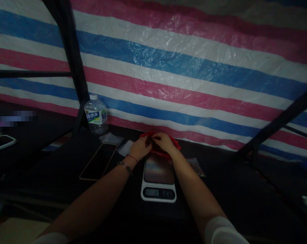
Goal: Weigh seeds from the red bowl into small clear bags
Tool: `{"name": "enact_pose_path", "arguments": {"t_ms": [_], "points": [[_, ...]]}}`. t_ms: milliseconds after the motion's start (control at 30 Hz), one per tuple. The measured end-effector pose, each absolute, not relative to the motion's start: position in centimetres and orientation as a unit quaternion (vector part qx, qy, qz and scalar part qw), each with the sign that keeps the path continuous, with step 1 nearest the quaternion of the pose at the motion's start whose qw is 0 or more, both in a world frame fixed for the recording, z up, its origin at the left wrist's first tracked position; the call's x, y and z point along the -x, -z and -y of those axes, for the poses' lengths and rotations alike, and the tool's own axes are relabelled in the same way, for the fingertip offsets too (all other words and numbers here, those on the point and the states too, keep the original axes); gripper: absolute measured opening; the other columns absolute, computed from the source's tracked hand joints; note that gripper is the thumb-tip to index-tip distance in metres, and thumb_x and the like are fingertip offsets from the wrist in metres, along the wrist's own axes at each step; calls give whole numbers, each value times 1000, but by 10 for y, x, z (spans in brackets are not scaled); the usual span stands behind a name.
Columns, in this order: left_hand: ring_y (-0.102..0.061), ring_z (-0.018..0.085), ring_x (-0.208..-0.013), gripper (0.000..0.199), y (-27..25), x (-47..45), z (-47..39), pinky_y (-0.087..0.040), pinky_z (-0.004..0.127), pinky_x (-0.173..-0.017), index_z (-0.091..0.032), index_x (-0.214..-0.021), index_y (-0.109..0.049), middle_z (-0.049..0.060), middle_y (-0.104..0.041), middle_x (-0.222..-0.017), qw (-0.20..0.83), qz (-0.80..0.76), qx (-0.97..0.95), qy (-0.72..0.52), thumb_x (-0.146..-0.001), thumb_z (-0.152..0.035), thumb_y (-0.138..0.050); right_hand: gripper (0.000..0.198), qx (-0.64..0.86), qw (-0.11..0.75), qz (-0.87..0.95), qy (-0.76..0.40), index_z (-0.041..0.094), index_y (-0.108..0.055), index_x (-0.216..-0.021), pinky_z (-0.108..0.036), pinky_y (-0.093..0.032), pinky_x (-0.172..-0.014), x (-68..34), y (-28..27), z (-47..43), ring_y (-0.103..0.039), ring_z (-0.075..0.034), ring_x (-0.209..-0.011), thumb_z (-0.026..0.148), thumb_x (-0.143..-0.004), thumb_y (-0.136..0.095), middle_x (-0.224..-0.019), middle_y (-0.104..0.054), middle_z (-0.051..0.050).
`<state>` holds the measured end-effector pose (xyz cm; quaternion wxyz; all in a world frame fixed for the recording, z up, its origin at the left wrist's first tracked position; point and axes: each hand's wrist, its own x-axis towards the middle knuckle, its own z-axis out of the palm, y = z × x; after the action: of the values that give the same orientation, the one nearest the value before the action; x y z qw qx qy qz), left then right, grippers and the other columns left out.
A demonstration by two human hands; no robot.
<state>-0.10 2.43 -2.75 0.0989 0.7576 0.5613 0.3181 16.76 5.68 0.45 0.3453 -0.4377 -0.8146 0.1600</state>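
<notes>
Both of my hands are together over an opened red plastic bag (177,143) behind a kitchen scale (159,171). My left hand (140,147), with a red string and a beaded bracelet at the wrist, has its fingers closed around a small dark reddish-brown piece (148,141). My right hand (165,143) reaches in from the other side, its fingers bent and closed at the bag's dark contents. Whatever its fingertips grip is too dark to make out. The scale's white front carries a lit display (151,192), and its plate lies bare in front of the bag.
Left of the scale lies a phone (99,162), with clear plastic bags (111,139) behind it. A large clear bottle (96,117) stands by a black frame post. Right of my forearm is a small filled clear bag (197,166). A striped tarp (168,71) hangs behind the table.
</notes>
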Motion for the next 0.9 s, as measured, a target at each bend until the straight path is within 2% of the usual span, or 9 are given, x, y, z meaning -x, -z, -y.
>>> {"name": "enact_pose_path", "arguments": {"t_ms": [133,200,333,467,600,733,900], "points": [[-60,22,-112,50,27,1,-25,-46,32,-97,-19,-133,-49,11,-62,-123,109,-561,-756,-321,-87,-37,-53,46,454,382,790,-154,19,-70,-104,-34,-46,-98,-166,-6,-54,-62,-17,-103,0,-72,-45,-108,-70,-6],[-60,23,-113,52,27,2,-25,-45,32,-98,-18,-134,-48,11,-62,-125,107,-562,-755,-322,-86,-36,-54,53,450,383,786,-184,19,-69,-109,-33,-47,-98,-166,-7,-53,-64,-16,-102,-2,-70,-40,-109,-70,-6],[-59,24,-114,52,27,2,-25,-45,33,-99,-15,-133,-48,13,-62,-124,94,-552,-758,-335,-87,-37,-53,55,425,356,803,-218,19,-70,-109,-32,-46,-100,-166,-9,-51,-64,-15,-103,-1,-68,-38,-108,-71,-4],[-61,23,-110,45,25,2,-23,-46,31,-96,-18,-128,-52,10,-64,-121,98,-553,-754,-340,-86,-35,-54,59,419,353,811,-204,20,-69,-112,-33,-42,-104,-164,-10,-50,-62,-15,-110,-1,-67,-37,-116,-69,-4],[-60,23,-113,46,23,2,-23,-45,31,-99,-18,-129,-51,10,-62,-123,103,-552,-753,-342,-85,-33,-56,59,417,347,818,-191,20,-68,-114,-33,-42,-105,-164,-9,-52,-61,-15,-111,-1,-68,-38,-117,-69,-4],[-59,22,-113,47,25,3,-23,-46,32,-99,-19,-129,-52,9,-62,-123,97,-539,-757,-357,-85,-33,-55,54,477,355,792,-140,18,-68,-114,-33,-42,-105,-168,-5,-58,-61,-16,-111,-2,-72,-39,-117,-68,-6],[-61,22,-110,41,25,3,-22,-47,31,-97,-20,-124,-56,8,-64,-120,85,-540,-754,-365,-85,-34,-54,39,497,225,822,-166,17,-69,-112,-32,-46,-97,-173,7,-57,-64,-20,-106,5,-79,-52,-114,-70,-9]]}}
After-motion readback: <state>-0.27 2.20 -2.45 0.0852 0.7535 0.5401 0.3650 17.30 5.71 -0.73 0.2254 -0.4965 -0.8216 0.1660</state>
